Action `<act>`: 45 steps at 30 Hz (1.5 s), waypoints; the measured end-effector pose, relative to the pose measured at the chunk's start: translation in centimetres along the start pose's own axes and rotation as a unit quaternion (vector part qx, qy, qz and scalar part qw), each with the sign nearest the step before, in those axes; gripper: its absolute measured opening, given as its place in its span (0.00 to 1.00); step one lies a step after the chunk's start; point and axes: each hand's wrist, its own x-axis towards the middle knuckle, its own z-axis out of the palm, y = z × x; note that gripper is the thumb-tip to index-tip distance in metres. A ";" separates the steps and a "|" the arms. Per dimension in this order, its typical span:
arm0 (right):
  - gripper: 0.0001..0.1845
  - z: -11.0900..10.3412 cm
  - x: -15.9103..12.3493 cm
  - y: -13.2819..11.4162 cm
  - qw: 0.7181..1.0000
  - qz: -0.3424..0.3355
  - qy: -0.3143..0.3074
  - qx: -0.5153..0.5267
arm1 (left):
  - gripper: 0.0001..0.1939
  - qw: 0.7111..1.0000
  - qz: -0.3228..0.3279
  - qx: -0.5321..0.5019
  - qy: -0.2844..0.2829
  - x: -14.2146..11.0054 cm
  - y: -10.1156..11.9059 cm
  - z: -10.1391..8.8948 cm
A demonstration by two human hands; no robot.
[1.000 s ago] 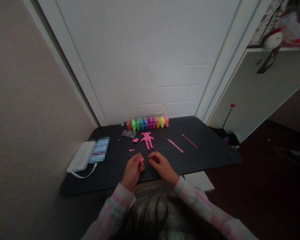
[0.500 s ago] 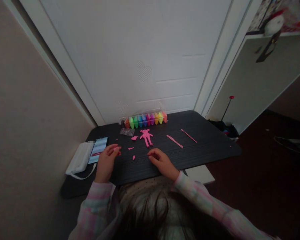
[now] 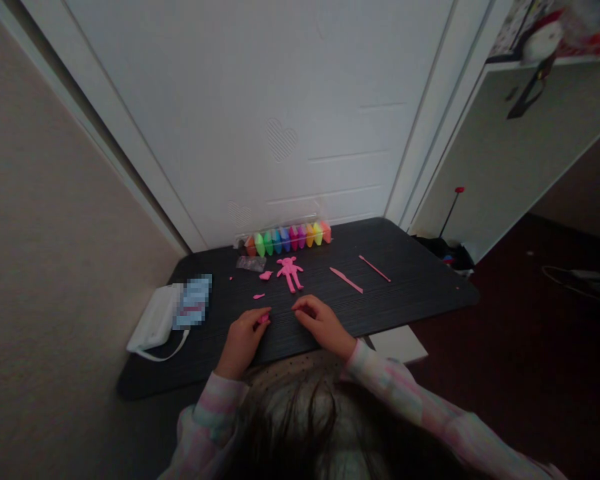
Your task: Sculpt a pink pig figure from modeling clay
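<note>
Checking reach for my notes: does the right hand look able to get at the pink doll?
Probably yes: the pink doll lies just beyond the right hand's fingertips, with nothing visible between them on the table.

White door (image 3: 230,73) at the far side, odds and ends to left and right.
On the left, a white device (image 3: 151,319) lies beside a blurred-out screen (image 3: 194,301), a white cable (image 3: 166,359) curving nearer; at the right stand a pale cabinet (image 3: 545,143) and a red-tipped stick (image 3: 450,212), with a white flat object (image 3: 400,345) at the near right.
</note>
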 end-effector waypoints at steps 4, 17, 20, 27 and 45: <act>0.04 0.0 0.0 0.2 1.000 -0.002 0.001 0.000 | 0.14 0.992 -0.048 -0.108 0.040 -0.4 1.1 -0.5; 0.04 0.1 0.0 0.6 1.000 -0.012 0.002 0.004 | 0.07 0.729 -0.238 -0.631 0.122 0.8 3.4 -0.7; 0.04 0.1 0.0 0.5 1.000 -0.008 0.002 0.005 | 0.09 0.702 -0.217 -0.672 0.097 0.8 3.3 -0.8; 0.04 0.1 0.1 0.7 1.000 -0.008 0.001 -0.002 | 0.11 0.638 -0.196 -0.741 0.077 0.8 3.4 -1.2; 0.04 0.2 0.0 0.6 1.000 0.000 0.003 0.000 | 0.29 0.638 -0.230 -0.733 0.061 0.9 2.7 -0.1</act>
